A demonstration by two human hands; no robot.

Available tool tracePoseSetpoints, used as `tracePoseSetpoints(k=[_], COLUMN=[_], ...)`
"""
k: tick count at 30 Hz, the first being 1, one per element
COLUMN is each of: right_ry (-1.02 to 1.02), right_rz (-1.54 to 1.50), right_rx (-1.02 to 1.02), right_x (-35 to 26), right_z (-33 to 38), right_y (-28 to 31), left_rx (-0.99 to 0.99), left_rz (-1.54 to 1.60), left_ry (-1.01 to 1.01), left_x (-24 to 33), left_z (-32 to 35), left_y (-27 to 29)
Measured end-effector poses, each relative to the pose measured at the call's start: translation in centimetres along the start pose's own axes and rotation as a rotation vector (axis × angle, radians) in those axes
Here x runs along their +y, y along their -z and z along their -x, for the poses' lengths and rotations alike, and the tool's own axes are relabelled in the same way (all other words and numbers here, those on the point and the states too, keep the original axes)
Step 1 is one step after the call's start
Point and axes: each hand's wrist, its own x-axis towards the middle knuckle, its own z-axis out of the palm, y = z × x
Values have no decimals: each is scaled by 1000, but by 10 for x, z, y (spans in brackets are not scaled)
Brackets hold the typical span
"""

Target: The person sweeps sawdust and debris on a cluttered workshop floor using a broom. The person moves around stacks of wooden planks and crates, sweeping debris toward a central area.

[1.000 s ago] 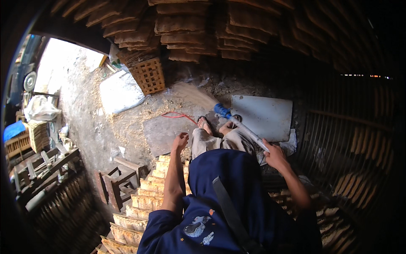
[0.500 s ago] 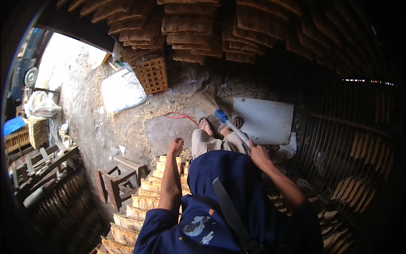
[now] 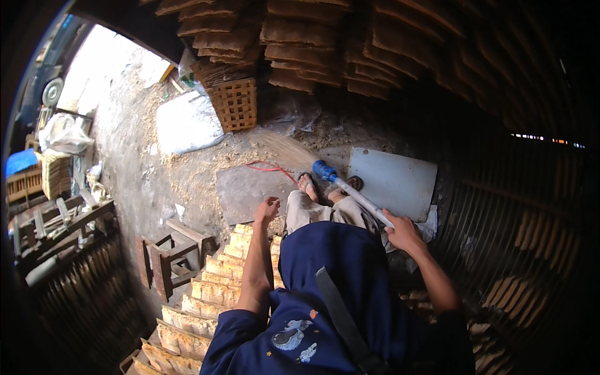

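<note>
My right hand point(image 3: 403, 232) is wrapped round the pale handle of a broom point(image 3: 364, 199), which slants forward and left over my feet. The broom has a blue collar and long straw-coloured bristles that rest on the dusty floor, fanning left toward a woven basket point(image 3: 236, 106). My left hand point(image 3: 267, 209) hangs in front of me with its fingers loosely curled and a little apart, nothing visible in them. Below it is a grey slab point(image 3: 250, 197) on the floor, with a red strap point(image 3: 270, 167) lying across its far edge.
A white board point(image 3: 394, 181) lies right of my feet, and a white sack point(image 3: 187, 125) left of the basket. A wooden stool point(image 3: 172, 256) stands at left. Rows of tan, flat pieces point(image 3: 215, 292) run beside me; more hang overhead point(image 3: 300, 31). Scraps litter the floor point(image 3: 184, 181).
The broom's bristles have swung left across the floor toward the basket. My right hand has shifted slightly right and back with the handle; the left hand's fingers have loosened a little.
</note>
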Motion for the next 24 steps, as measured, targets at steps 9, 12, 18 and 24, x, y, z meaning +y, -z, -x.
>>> tracePoseSetpoints(k=[9,12,18,24], right_ry=[-215,-166,124,257], right_rz=[349,437,442,297], right_rx=[-30,-53,-154,-242], right_x=[-15,-40,-92,-118], right_z=[-1,-28,-46,-59], right_y=[17,-1,-33,-30], left_rx=[44,55,86,97], left_rz=[50,-56,114,162], left_ry=[-1,2,45,46], left_x=[-61,-72,-46,-44], left_z=[-13,-15,12,23], left_y=[7,8,4,2])
